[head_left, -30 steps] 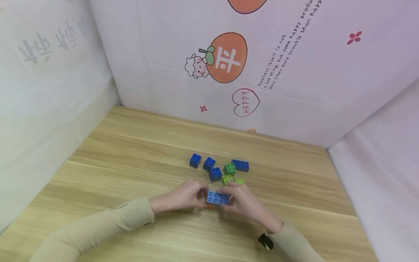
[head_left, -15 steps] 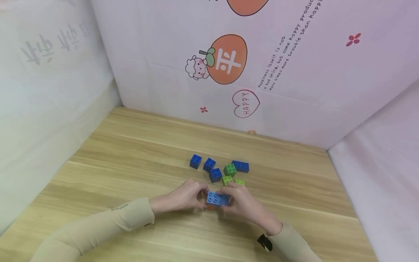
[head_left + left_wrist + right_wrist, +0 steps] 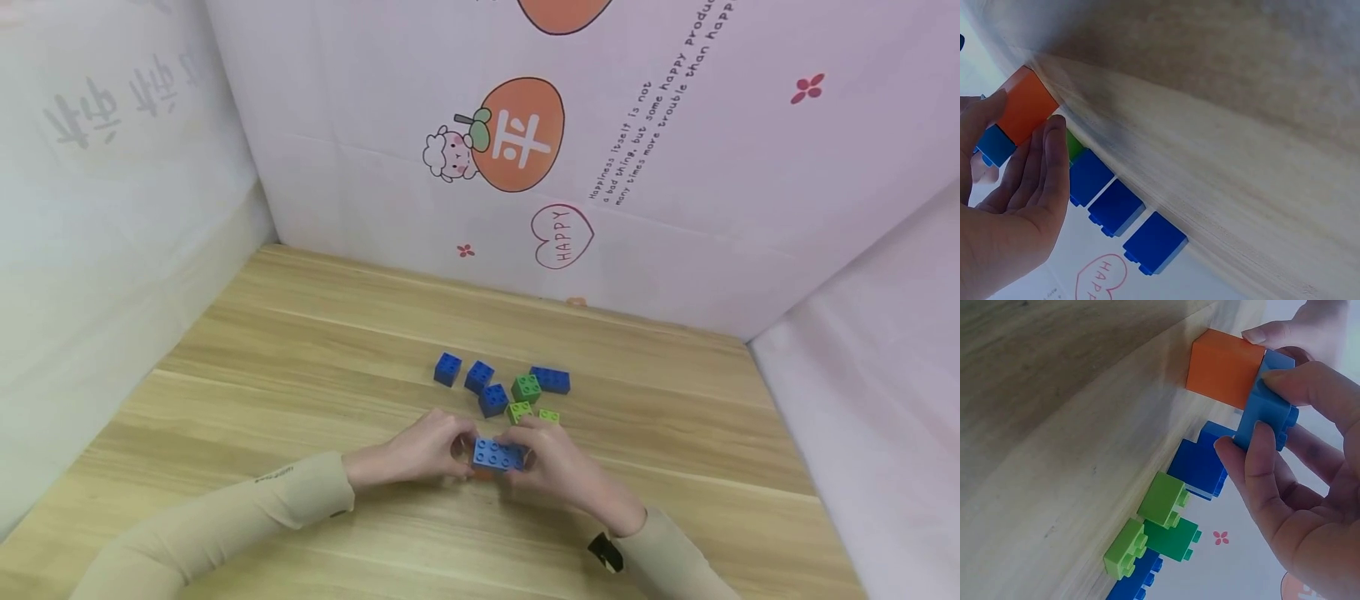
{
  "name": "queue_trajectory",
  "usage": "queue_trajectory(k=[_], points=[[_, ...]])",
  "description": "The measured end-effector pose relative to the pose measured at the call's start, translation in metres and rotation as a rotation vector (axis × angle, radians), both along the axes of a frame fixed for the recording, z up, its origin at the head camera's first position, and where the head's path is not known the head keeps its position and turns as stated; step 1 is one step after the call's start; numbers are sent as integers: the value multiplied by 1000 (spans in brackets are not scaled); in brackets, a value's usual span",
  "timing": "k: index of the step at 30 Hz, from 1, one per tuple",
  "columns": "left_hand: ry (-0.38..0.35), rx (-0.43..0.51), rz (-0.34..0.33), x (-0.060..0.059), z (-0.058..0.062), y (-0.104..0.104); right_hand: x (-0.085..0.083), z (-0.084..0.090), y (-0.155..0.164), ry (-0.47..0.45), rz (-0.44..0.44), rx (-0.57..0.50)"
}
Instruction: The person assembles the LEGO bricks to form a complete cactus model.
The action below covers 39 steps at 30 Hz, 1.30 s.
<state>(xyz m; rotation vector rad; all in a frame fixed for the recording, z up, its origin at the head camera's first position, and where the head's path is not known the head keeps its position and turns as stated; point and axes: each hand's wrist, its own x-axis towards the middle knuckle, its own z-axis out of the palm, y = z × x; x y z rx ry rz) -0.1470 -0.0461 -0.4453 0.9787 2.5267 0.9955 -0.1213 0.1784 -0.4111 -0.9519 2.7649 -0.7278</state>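
An orange building brick (image 3: 1222,369) stands on the wooden table, mostly hidden in the head view under a light blue eight-stud brick (image 3: 495,454). In the right wrist view the light blue brick sits against the orange one's stud side and overhangs it. My left hand (image 3: 429,448) grips the orange brick between thumb and fingertips; the left wrist view shows the thumb on one face (image 3: 1027,106) of that orange brick. From the other side, my right hand (image 3: 561,468) pinches the overhanging end of the light blue brick. Whether the two bricks are fully pressed together I cannot tell.
Beyond the hands lie three dark blue square bricks (image 3: 479,377), a longer dark blue brick (image 3: 553,380), a green brick (image 3: 527,387) and two lime bricks (image 3: 1162,499). A printed white cloth wall (image 3: 360,200) rises behind the wooden table (image 3: 337,308).
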Motion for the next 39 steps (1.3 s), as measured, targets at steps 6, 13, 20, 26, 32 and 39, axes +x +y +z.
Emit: queue_trajectory(k=[6, 13, 20, 26, 32, 39], points=[[4, -4, 3, 0, 0, 0, 3, -2, 2, 23, -16, 1], [-5, 2, 5, 0, -2, 1, 5, -7, 8, -10, -16, -60], [-8, 14, 3, 1, -1, 1, 7, -10, 11, -21, -13, -92], [-5, 31, 1, 2, -1, 0, 8, -12, 13, -18, -9, -132], [-18, 37, 1, 2, -2, -1, 9, -13, 15, -28, -13, -165], [-36, 44, -1, 1, -4, -1, 9, -14, 17, -1, -9, -194]])
